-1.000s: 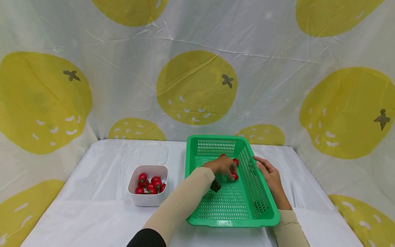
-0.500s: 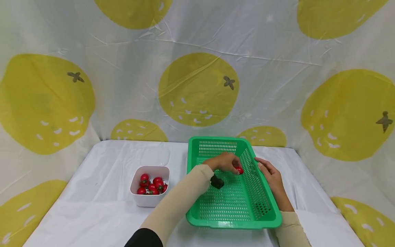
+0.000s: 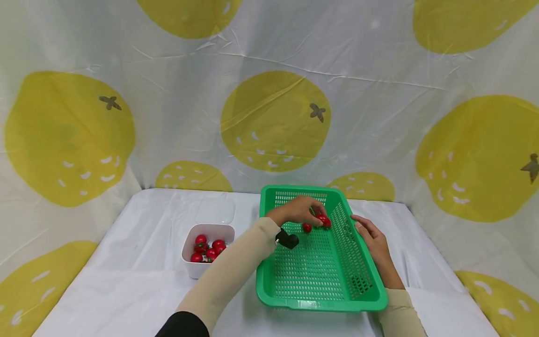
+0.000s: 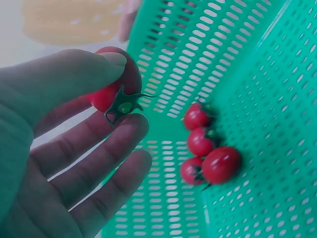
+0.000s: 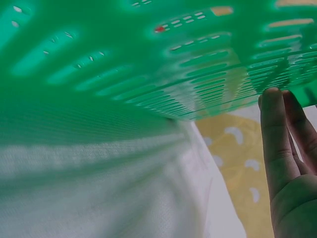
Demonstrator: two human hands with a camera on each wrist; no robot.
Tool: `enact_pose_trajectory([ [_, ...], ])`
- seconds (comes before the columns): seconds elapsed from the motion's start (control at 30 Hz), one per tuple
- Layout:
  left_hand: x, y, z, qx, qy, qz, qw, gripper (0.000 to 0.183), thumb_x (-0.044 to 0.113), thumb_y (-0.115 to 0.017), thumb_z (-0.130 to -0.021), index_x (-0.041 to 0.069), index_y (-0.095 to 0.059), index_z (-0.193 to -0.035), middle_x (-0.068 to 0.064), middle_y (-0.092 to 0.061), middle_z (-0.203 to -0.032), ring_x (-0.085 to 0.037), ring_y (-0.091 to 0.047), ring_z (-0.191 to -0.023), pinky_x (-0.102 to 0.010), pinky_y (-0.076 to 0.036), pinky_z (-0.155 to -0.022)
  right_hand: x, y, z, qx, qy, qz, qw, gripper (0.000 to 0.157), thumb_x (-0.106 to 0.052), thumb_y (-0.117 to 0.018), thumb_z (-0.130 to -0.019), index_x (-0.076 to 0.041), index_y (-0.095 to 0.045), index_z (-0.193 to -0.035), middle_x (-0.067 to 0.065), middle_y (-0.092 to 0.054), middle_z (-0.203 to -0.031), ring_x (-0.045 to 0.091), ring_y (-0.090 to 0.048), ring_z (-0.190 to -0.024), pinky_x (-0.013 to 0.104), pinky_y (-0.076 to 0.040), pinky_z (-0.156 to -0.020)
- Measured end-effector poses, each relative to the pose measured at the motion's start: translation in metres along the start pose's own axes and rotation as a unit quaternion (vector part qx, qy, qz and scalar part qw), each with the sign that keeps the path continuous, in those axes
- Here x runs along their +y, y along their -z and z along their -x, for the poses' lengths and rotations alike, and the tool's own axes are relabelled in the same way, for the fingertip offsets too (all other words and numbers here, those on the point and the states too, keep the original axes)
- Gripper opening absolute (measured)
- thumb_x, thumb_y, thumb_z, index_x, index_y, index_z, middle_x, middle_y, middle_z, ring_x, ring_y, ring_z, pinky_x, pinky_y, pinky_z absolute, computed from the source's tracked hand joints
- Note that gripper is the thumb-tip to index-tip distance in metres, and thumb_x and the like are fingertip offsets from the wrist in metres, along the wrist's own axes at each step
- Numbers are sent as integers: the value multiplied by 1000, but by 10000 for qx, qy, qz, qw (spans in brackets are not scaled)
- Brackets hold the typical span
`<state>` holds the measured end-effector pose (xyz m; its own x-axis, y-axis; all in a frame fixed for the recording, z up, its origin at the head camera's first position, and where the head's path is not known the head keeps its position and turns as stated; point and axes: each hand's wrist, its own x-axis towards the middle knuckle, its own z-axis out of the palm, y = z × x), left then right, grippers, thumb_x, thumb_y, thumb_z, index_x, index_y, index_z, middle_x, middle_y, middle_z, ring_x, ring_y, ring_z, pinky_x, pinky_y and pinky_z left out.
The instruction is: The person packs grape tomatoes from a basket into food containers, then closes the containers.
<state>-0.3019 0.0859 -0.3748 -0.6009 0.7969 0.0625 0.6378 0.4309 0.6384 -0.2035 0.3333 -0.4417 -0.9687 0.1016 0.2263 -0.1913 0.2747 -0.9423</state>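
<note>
One tomato (image 4: 105, 97) I'm pinching in my left hand (image 3: 300, 209), over the green basket (image 3: 324, 305) where four others (image 4: 221, 165) are lying; picking seems in hand. Right hand (image 3: 374, 241) isn't clenching, just touching the basket's side. Next move's probably calling for a gentle lift. White cloth (image 3: 126, 276) is lying underneath, yellow-fruit curtain (image 3: 177, 103) hanging behind.

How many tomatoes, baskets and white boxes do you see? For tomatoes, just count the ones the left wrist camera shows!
Tomatoes: 5 (1 held tomato in the left hand, 4 loose tomatoes lying in the basket)
Green basket: 1
White box: 1
Total: 7
</note>
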Motion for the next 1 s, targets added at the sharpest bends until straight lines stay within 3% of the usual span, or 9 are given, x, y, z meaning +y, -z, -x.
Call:
enact_pose_trajectory([
  [0.33,-5,39,33,295,-208,207,9991,15,14,-69,-89,12,-70,-104,3,-68,-101,-13,-66,-92,-22,-50,-78,-2,0,-2,63,49,-88,9999,42,-26,-51,-101,-3,-53,-136,-12,-65,-110,5,-62,-90,20,-51,-72],
  [0.57,-14,66,64,762,-257,-477,9956,14,19,-68,-91,17,-70,-104,6,-68,-98,-8,-63,-88,-24,-49,-81,-3,0,-2,48,45,-48,10000,43,-27,-51,-101,-3,-52,-137,-14,-65,-109,4,-62,-91,19,-51,-72],
  [0.87,-30,81,109,938,-53,-348,9950,19,22,-69,-90,15,-70,-107,7,-67,-99,-8,-63,-90,-25,-51,-82,-1,0,1,56,-57,57,10000,44,-29,-50,-101,-4,-52,-137,-15,-64,-108,3,-62,-90,20,-51,-72],
  [1.0,-34,83,134,864,78,-213,9960,19,22,-69,-90,16,-69,-108,7,-67,-98,-10,-63,-90,-25,-52,-81,0,-1,3,63,-59,75,9999,43,-29,-50,-101,-4,-52,-137,-17,-63,-110,2,-61,-91,19,-50,-73],
])
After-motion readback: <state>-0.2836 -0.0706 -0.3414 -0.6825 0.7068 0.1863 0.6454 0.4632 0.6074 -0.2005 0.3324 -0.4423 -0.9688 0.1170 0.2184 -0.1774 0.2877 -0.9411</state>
